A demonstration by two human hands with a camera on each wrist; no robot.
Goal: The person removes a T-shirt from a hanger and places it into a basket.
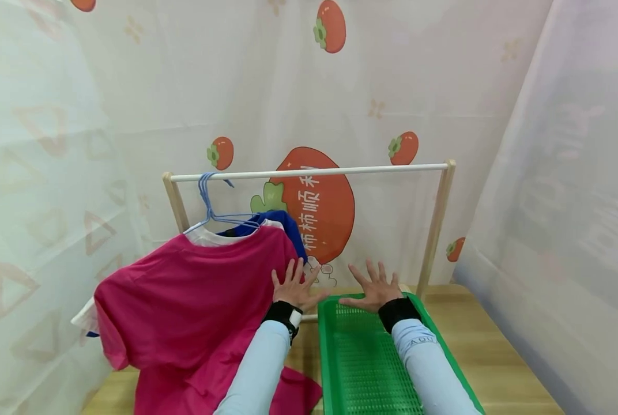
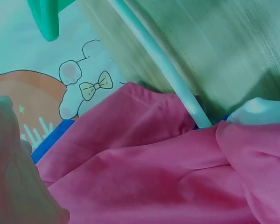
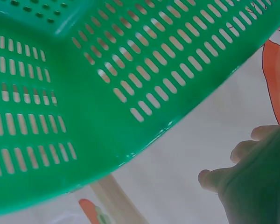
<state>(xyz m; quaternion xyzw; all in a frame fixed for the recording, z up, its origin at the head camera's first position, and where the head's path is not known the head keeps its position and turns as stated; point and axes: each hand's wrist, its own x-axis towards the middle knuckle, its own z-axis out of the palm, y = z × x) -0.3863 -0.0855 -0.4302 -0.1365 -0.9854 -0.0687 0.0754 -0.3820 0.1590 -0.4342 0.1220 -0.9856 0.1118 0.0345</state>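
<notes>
Both hands reach forward with fingers spread and nothing in them. My left hand is beside the sleeve edge of a pink T-shirt, which also fills the lower part of the left wrist view. Over the far end of a green plastic basket is my right hand; slotted basket walls fill much of the right wrist view. The pink T-shirt hangs at the left end of a rack, in front of a white shirt and a blue shirt, on light-blue hangers.
The rack has a white rail and wooden posts. It stands on a wooden table. Behind it hangs a pale curtain printed with persimmons, and further curtains enclose the left and right sides.
</notes>
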